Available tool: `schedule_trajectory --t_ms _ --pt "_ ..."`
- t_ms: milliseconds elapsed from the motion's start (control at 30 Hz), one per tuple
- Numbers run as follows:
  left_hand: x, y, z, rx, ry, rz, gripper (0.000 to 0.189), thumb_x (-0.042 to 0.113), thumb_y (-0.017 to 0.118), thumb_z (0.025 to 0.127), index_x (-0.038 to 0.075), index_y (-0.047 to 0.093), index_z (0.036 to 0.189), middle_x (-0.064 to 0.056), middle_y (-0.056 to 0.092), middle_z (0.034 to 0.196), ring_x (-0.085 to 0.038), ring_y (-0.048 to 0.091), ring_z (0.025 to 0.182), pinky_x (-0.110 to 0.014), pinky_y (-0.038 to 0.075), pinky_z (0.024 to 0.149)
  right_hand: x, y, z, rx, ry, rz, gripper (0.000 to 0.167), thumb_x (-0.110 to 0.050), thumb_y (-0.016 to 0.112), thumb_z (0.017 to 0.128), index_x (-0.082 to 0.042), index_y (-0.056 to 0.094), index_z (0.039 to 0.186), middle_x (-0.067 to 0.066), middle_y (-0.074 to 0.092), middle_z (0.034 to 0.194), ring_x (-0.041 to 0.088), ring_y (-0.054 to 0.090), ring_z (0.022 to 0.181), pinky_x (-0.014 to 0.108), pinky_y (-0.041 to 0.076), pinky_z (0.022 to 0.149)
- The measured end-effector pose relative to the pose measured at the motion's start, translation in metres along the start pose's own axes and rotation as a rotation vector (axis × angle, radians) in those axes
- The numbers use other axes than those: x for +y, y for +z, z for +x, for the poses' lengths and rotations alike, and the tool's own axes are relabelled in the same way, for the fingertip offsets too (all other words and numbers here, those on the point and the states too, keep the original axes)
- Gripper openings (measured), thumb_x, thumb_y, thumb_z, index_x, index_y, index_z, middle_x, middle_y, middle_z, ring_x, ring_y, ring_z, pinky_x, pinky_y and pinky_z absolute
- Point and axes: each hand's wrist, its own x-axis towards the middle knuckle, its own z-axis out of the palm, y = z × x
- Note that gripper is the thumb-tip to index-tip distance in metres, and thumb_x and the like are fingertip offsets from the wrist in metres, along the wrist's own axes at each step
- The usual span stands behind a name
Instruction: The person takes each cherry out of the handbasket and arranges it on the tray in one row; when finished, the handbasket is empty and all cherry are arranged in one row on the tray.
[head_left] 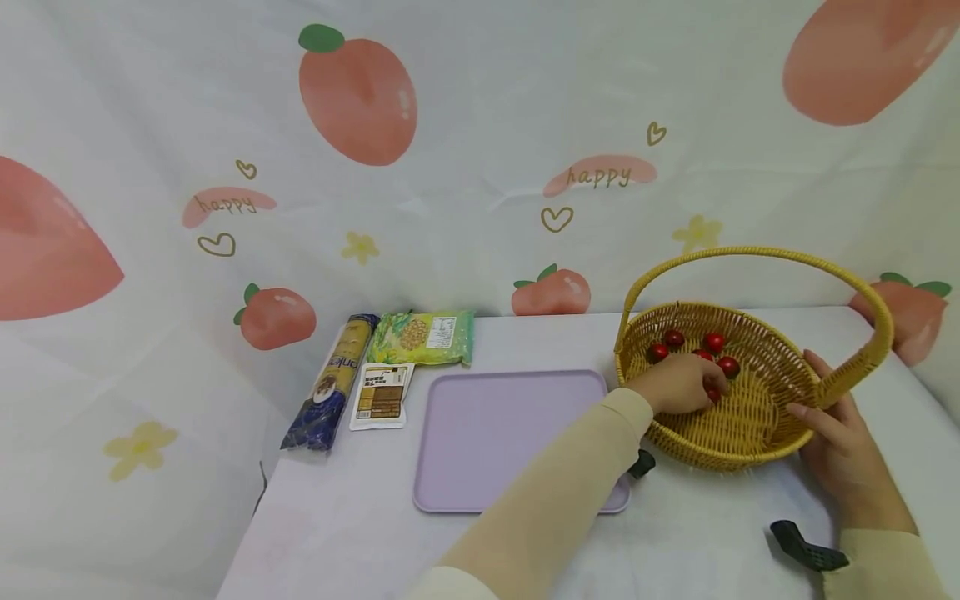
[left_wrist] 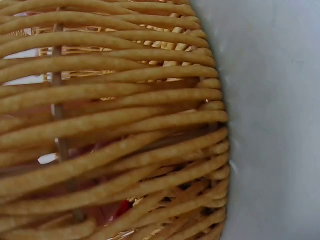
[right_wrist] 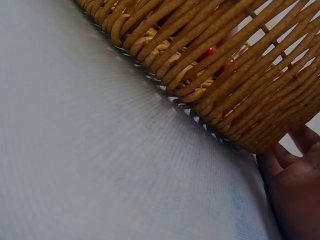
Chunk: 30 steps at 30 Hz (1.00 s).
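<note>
So we've got the bench [head_left: 360, 517] under everything, then the wicker basket [head_left: 750, 417] around our left hand [head_left: 678, 383], and the lilac tray [head_left: 510, 433] left of that hand. Our right hand [head_left: 843, 442] grips the basket's right side. Our left has its fingers curled down at one of the small red fruits [head_left: 715, 342], others just beyond; can't tell if it's actually pinched. Looks like the fruit-grabbing step to us; next move calls for a sure pinch and a steady basket.
</note>
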Motion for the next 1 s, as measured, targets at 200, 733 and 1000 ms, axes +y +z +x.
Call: schedule_trajectory --t_ms 200,733,1000 --pt "0.0 -0.005 -0.002 0.051 0.088 -0.068 0.028 0.02 0.08 0.103 0.031 0.079 0.129 0.023 0.066 0.127 0.01 0.054 0.116 -0.011 0.042 0.093 0.001 0.001 -0.001 -0.012 -0.002 0.012 0.075 0.015 0.036 0.105 -0.023 0.036 0.17 -0.002 0.05 0.157 0.009 0.055 0.135 0.021 0.049 0.101" --pt "-0.007 -0.035 -0.065 0.278 0.397 -0.255 0.032 0.022 0.088 0.097 0.017 0.081 0.128 0.017 0.064 0.114 0.01 0.054 0.099 -0.01 0.047 0.086 -0.001 0.003 -0.003 0.016 -0.017 0.002 0.07 0.014 0.037 0.107 -0.015 0.038 0.17 0.0 0.05 0.158 0.01 0.054 0.136 0.021 0.048 0.102" --pt "-0.037 -0.038 -0.108 0.328 0.403 -0.58 0.027 0.012 0.076 0.105 0.008 0.077 0.131 0.017 0.068 0.115 -0.002 0.063 0.094 -0.022 0.055 0.086 -0.001 0.003 -0.003 0.003 -0.014 0.009 0.069 0.014 0.038 0.107 -0.014 0.037 0.171 -0.001 0.048 0.16 0.009 0.051 0.137 0.02 0.047 0.102"
